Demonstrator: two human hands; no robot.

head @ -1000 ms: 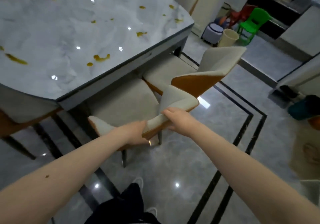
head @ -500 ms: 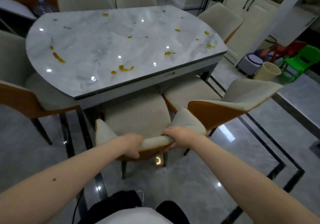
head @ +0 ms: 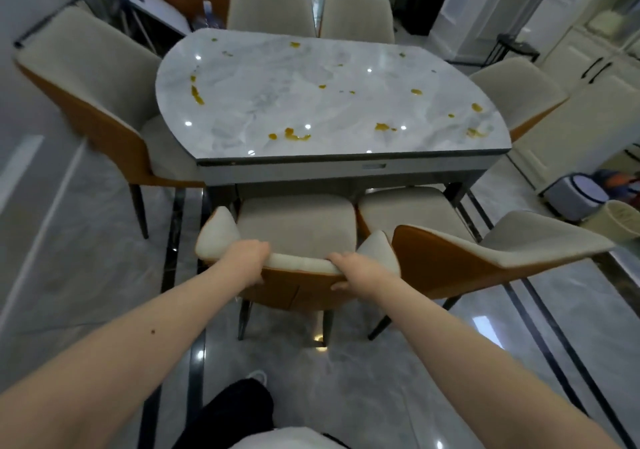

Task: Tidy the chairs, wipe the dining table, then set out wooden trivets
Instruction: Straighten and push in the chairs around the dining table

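Observation:
A beige chair with an orange back (head: 296, 230) stands at the near side of the marble dining table (head: 346, 168), its seat partly under the edge. My left hand (head: 247, 261) grips the top of the backrest on the left. My right hand (head: 356, 270) grips the same backrest on the right, thumb on the orange shell. Yellow-orange spills (head: 289, 135) dot the tabletop. No cloth or trivets show.
A second chair (head: 485, 251) sits angled just right of mine, close to its backrest. More chairs stand at the left (head: 93, 102), the far side (head: 270, 5) and the right end (head: 519, 91). A small stool (head: 578, 195) and a bin (head: 620, 220) are on the floor at right.
The view has swung from the table's corner to face it squarely. The chair in both hands has turned to line up with the table's near edge.

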